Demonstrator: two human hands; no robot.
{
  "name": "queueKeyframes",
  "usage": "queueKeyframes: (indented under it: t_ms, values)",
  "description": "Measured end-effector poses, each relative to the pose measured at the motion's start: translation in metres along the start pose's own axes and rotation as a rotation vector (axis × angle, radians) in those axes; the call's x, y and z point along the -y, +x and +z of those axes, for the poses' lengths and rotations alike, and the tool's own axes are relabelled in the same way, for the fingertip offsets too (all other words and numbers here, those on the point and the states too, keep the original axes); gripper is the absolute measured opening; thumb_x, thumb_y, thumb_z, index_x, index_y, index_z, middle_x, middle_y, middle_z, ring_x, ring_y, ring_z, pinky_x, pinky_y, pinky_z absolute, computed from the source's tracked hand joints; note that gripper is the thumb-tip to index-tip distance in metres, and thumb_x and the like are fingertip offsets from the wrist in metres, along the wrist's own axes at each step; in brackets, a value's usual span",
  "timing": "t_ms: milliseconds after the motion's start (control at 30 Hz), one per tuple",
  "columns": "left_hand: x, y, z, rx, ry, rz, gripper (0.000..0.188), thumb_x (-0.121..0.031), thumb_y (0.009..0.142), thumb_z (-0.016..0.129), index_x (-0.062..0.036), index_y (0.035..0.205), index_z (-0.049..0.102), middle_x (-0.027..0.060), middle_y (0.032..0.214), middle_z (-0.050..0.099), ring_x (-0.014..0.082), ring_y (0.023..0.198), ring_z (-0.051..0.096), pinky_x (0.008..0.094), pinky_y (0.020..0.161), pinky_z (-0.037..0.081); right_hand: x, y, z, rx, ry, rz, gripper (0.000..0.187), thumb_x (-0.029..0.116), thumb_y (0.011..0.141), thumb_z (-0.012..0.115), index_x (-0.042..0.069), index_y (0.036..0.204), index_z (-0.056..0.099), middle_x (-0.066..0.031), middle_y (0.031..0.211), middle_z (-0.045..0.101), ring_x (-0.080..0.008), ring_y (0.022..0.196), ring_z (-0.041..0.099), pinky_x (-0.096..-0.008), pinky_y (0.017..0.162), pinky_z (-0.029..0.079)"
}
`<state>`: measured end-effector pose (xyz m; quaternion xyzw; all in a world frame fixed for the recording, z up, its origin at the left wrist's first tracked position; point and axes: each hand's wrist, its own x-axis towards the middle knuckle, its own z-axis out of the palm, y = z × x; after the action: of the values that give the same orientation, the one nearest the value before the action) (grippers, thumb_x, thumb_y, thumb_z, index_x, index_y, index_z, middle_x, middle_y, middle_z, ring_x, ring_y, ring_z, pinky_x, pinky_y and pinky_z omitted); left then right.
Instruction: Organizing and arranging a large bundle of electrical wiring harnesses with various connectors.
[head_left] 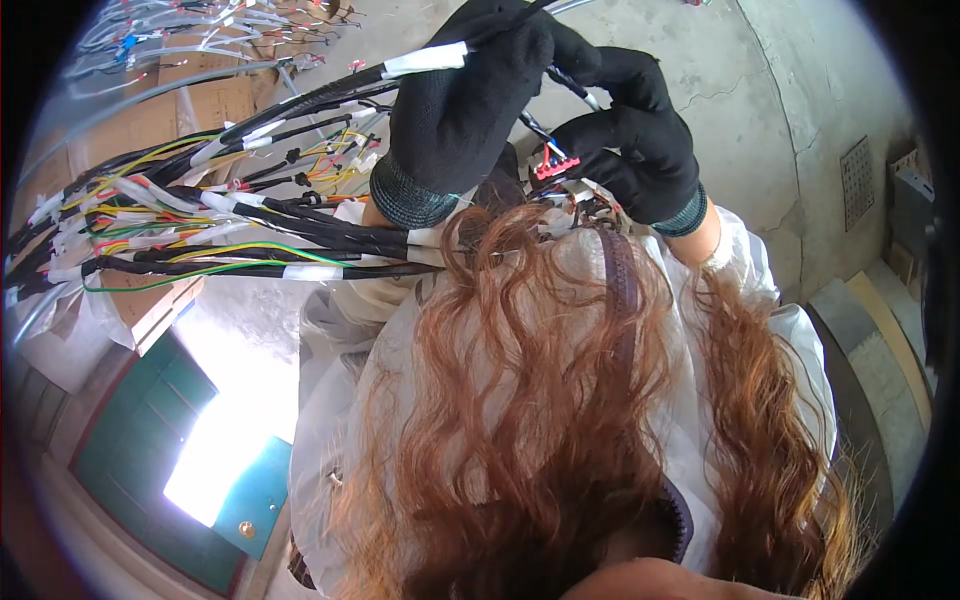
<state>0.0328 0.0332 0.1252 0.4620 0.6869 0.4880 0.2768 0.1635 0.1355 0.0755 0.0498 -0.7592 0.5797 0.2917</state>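
My left hand, in a black knit glove, is closed around a black-sleeved cable that carries a white wrap. My right hand, gloved the same way, has its fingers curled in on thin wires that end in a small red connector. That connector sits just below the right fingertips. The two hands almost meet at the top, and the fingers hide part of the wires between them. A thick wiring harness with white-taped branches and yellow, green and red wires stretches left from below my left wrist.
More grey cables lie at the upper left, over cardboard boxes. Grey concrete floor spans the upper right, with a metal grate. A green door stands at the lower left. Long hair hangs over the lower middle.
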Motion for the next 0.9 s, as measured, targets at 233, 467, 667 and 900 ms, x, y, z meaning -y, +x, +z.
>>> queueKeyframes:
  t_ms: [233,467,667,900]
  values:
    - [0.028,0.0,0.0,-0.004,-0.302,-0.121,0.044,-0.034,0.089,0.022,-0.0005,0.093,0.05,0.0114,0.089,0.057,0.0059,0.061,0.041,0.0181,0.048,0.033,0.008,-0.002,0.0,-0.118,-0.027,0.056,0.02,0.002,0.063,0.064,0.005,0.081,0.058,-0.0111,0.09,0.054,-0.0231,0.085,0.052,-0.0312,0.072,0.042]
    - [0.0,0.004,0.003,0.057,-0.117,-0.376,0.035,-0.031,0.088,0.032,-0.0051,0.095,0.055,0.0023,0.067,0.053,0.0048,0.051,0.047,0.0195,0.046,0.037,0.015,0.001,-0.002,0.117,0.716,0.404,0.026,0.008,0.078,0.05,-0.005,0.099,0.047,-0.0124,0.088,0.055,-0.0198,0.076,0.056,-0.0303,0.071,0.043]
    - [0.022,0.005,0.011,-0.127,-0.889,-0.295,0.033,-0.032,0.087,0.036,-0.0068,0.105,0.046,-0.0002,0.047,0.044,0.0068,0.039,0.04,0.0188,0.037,0.028,0.021,0.007,-0.011,-0.075,1.409,0.601,0.039,0.026,0.086,0.037,-0.006,0.108,0.042,-0.0177,0.093,0.054,-0.024,0.082,0.056,-0.034,0.074,0.043]
    - [0.062,-0.003,-0.008,-0.181,-0.971,-0.724,0.033,-0.032,0.084,0.041,-0.0042,0.102,0.046,0.0021,0.073,0.05,0.011,0.058,0.048,0.0217,0.049,0.039,0.043,0.021,-0.014,-0.184,1.713,0.77,0.053,0.039,0.087,0.028,-0.005,0.115,0.038,-0.0215,0.098,0.054,-0.0279,0.083,0.057,-0.0357,0.072,0.045]
